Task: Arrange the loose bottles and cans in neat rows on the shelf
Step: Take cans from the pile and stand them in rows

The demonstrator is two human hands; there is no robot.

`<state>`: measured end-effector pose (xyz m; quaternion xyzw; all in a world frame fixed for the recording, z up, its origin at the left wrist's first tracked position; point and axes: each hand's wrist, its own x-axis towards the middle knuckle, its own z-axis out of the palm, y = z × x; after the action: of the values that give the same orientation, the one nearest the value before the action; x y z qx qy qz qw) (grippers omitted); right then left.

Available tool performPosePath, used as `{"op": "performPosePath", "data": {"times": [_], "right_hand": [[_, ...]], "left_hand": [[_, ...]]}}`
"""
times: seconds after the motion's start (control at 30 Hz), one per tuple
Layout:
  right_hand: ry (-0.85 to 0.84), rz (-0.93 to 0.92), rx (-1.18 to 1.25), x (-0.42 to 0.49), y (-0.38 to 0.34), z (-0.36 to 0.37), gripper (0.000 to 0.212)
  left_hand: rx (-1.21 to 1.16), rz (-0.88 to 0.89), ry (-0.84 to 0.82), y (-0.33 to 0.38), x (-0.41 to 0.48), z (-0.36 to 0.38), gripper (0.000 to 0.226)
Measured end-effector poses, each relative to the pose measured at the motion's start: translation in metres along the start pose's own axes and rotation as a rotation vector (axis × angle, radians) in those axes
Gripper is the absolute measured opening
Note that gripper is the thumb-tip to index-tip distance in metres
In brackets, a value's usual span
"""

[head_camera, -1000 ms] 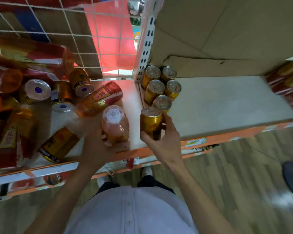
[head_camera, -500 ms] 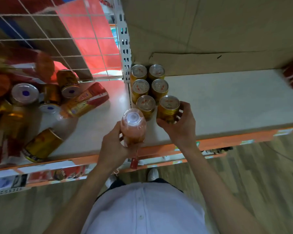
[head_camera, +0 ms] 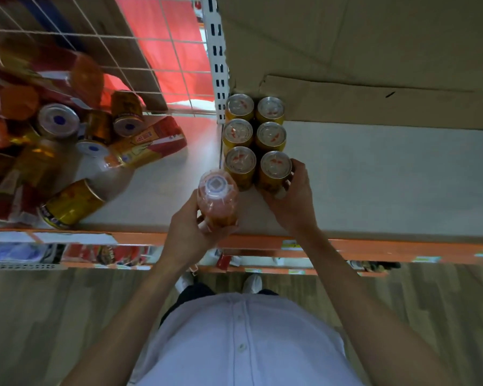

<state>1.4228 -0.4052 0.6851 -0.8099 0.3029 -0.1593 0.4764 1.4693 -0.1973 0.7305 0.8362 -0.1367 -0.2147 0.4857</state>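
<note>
Six cans (head_camera: 271, 135) are ranged in two rows on the shelf (head_camera: 374, 176), the near right can (head_camera: 275, 168) gripped by the right hand (head_camera: 293, 204), a bottle (head_camera: 217, 199) clasped by the left hand (head_camera: 187, 227), and a jumbled pile (head_camera: 67, 151) at left is left unsorted.

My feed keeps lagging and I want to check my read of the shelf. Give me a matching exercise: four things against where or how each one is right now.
Things:
1. bottle
2. front right can of the six
3. gold can, front left
4. cardboard

States:
A. lying on its side
B. propped along the back
C. held upright in the left hand
D. gripped by the right hand

Pairs: 1-C, 2-D, 3-A, 4-B
</note>
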Motion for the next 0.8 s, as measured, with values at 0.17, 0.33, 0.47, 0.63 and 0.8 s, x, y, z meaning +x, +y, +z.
{"op": "performPosePath", "data": {"times": [0.17,0.33,0.47,0.63,0.8], "right_hand": [[-0.018,-0.033,-0.044,0.004,0.003,-0.007,0.07],[0.032,-0.034,-0.055,0.004,0.002,0.0,0.065],[0.027,-0.034,-0.073,0.004,0.001,0.0,0.065],[0.017,-0.024,-0.089,0.002,-0.003,0.002,0.065],[0.039,-0.028,-0.086,0.002,0.0,0.005,0.063]], "left_hand": [[0.001,-0.009,0.026,0.0,-0.001,0.005,0.075],[-0.011,-0.009,0.04,-0.001,-0.003,0.008,0.079],[-0.006,-0.006,0.04,0.0,-0.003,0.009,0.083],[-0.013,-0.013,0.033,0.002,-0.004,0.01,0.088],[-0.038,-0.045,0.053,-0.007,-0.003,0.012,0.081]]}}
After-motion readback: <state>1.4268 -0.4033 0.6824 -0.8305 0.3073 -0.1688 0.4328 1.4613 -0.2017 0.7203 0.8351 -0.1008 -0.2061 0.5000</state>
